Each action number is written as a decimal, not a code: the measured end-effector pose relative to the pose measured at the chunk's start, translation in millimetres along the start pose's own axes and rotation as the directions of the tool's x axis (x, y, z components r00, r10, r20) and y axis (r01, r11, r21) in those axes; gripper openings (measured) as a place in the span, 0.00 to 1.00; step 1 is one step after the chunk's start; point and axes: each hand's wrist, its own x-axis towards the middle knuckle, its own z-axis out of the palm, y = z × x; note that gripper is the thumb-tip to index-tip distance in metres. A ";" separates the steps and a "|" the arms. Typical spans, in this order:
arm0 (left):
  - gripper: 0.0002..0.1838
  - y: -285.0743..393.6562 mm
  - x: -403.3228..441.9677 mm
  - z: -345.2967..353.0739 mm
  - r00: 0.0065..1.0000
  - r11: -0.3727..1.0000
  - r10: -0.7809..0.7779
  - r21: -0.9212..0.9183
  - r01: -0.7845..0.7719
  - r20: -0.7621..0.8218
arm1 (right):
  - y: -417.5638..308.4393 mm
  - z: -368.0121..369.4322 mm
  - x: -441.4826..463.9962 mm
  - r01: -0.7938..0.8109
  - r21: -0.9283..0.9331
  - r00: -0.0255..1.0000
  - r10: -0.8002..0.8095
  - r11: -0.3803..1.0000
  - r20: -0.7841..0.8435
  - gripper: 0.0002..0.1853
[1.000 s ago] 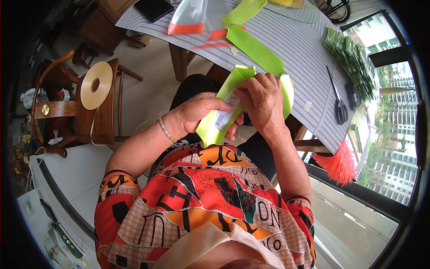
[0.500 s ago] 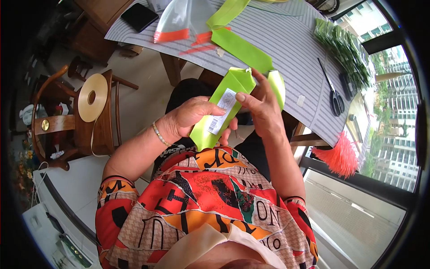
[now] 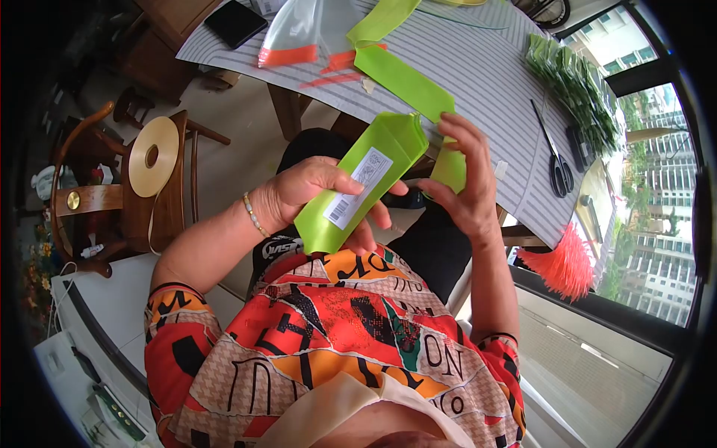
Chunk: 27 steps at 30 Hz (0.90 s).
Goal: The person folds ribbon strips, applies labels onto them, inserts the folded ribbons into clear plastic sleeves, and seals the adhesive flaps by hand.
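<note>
My left hand (image 3: 317, 190) is closed around a folded bright-green ribbon (image 3: 396, 142), thumb on top and fingers underneath. A white barcode label (image 3: 358, 187) lies on its upper face, partly under the thumb. My right hand (image 3: 470, 179) is just to the right of it, with fingers curved and thumb apart. Behind the right hand, a wide green strip (image 3: 407, 84) runs across the table and hangs over its edge. Whether the right fingers touch the hanging part is unclear.
A striped-cloth table (image 3: 478, 75) bears a black phone (image 3: 235, 28), a clear bag with orange edging (image 3: 299, 33), scissors (image 3: 560, 172) and green bundles (image 3: 571, 89). A red tassel (image 3: 560, 261) hangs at its corner. A ribbon roll (image 3: 153, 153) rests on the wooden chair at left.
My right hand has come off the folded ribbon, moving right and opening its fingers. My left hand has shifted slightly left and down with the ribbon.
</note>
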 end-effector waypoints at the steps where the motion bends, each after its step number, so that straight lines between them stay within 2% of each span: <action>1: 0.32 -0.2 -0.5 -0.5 0.999 0.999 -0.019 -0.033 0.021 0.035 | -3.9 -4.3 1.7 0.162 -0.288 0.986 -0.168 0.944 0.005 0.34; 4: 0.28 -1.7 -1.3 0.2 0.995 0.995 -0.096 0.003 0.096 0.025 | -25.4 0.9 10.1 0.445 -0.454 0.890 -0.437 0.772 0.129 0.22; 8: 0.24 -3.4 0.7 0.6 0.981 0.978 -0.192 0.078 0.192 -0.002 | -34.7 5.9 13.0 0.573 -0.469 0.819 -0.462 0.672 0.340 0.10; 11: 0.22 -1.0 2.5 0.4 0.969 0.958 -0.242 0.145 0.247 -0.046 | -37.5 3.6 14.7 0.626 -0.434 0.771 -0.431 0.648 0.468 0.11; 14: 0.20 6.0 6.4 0.7 0.917 0.878 -0.332 0.284 0.386 -0.220 | -46.1 5.4 18.7 0.617 -0.401 0.754 -0.363 0.678 0.547 0.10; 17: 0.19 12.7 10.2 16.6 0.878 0.703 -0.350 0.527 0.477 -0.327 | -46.5 11.4 16.3 0.584 -0.392 0.762 -0.313 0.711 0.567 0.09; 20: 0.18 12.9 16.9 12.2 0.843 0.584 -0.412 0.610 0.535 -0.345 | -46.6 7.4 15.8 0.606 -0.383 0.725 -0.285 0.697 0.628 0.10; 23: 0.18 16.9 20.0 14.0 0.811 0.525 -0.499 0.639 0.563 -0.304 | -47.8 2.2 14.0 0.523 -0.272 0.698 -0.223 0.808 0.681 0.12; 24: 0.19 18.0 19.7 15.5 0.798 0.529 -0.510 0.614 0.586 -0.322 | -48.4 3.5 13.8 0.569 -0.267 0.710 -0.301 0.777 0.637 0.11; 27: 0.19 18.2 25.2 15.9 0.755 0.426 -0.553 0.658 0.621 -0.354 | -50.4 3.2 8.1 0.530 -0.264 0.696 -0.234 0.806 0.679 0.10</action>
